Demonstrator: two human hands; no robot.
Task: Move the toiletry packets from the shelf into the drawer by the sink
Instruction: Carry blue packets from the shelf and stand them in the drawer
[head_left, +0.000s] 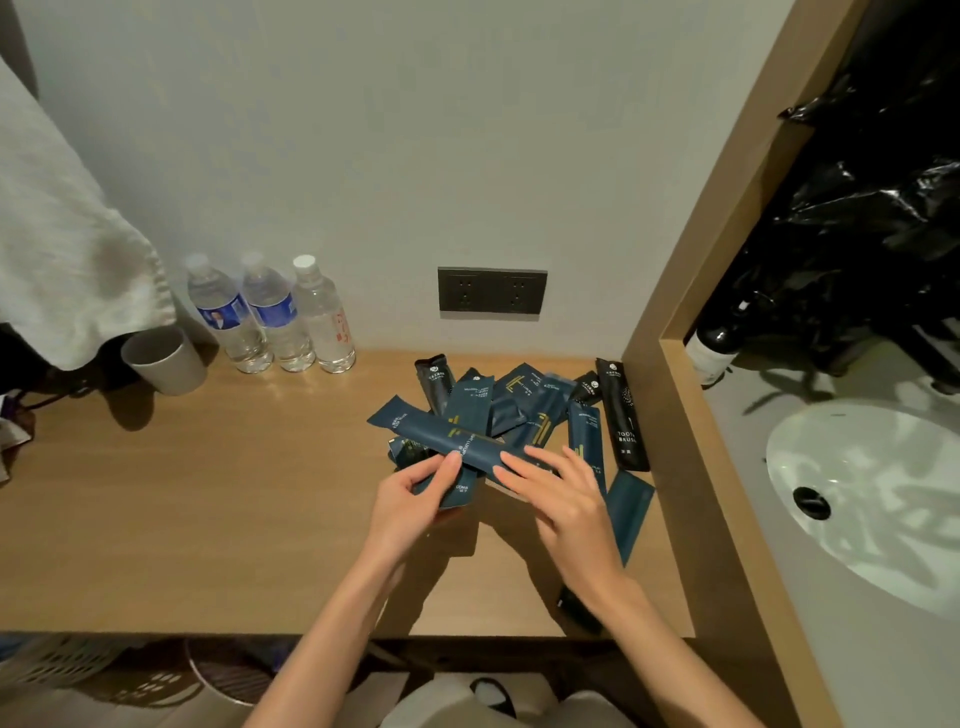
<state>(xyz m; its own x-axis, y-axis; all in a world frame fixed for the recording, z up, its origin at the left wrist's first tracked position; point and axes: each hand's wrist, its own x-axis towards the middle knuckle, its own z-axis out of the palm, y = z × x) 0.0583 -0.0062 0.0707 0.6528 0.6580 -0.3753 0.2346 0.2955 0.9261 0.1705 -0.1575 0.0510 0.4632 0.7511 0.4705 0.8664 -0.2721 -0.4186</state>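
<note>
Several dark blue and black toiletry packets (524, 405) lie in a loose heap on the wooden shelf (208, 499), near its right end. My left hand (415, 499) grips a bundle of packets, with a long blue packet (447, 434) lying across the top under my thumb. My right hand (561, 493) lies with straight fingers on the right end of that long packet and on the packets beneath. A black toothbrush packet (623, 415) leans by the wooden side panel. No drawer is in view.
Three water bottles (275, 317) and a paper cup (166, 358) stand at the back left of the shelf. A towel (62, 234) hangs at the left. A wall socket (491, 290) sits above the heap. The white sink (872, 493) lies right of the wooden panel (691, 364).
</note>
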